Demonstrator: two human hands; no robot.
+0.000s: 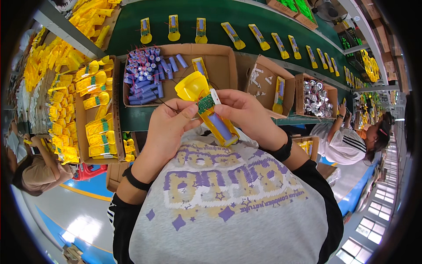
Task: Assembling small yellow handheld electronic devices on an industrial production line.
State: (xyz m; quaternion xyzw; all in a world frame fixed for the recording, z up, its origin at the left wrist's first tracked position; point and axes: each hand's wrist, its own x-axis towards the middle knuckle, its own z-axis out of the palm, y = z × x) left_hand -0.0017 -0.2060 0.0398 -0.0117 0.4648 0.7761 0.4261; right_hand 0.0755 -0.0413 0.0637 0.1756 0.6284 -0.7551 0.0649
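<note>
In front of my chest, both hands hold a yellow plastic housing (191, 87) with a rounded, cupped end pointing away from me. A purple cylindrical battery (220, 125) lies in its near part. Across the middle is a green circuit board (205, 104), pinched at its left edge by the thumb and fingers of my left hand (173, 121). My right hand (239, 108) closes on the other side, its thumb and forefinger at a small white plastic piece (215, 97) against the board. Thin dark wires run by my fingers. The fingers beneath the housing are partly hidden.
Beyond my hands stands a cardboard box (211, 50) of purple batteries. Boxes of white parts (261, 79) and shiny metal cups (316, 99) sit right; a box of yellow housings (99, 125) sits left. Similar assemblies line the green belt (193, 11). People work at both sides.
</note>
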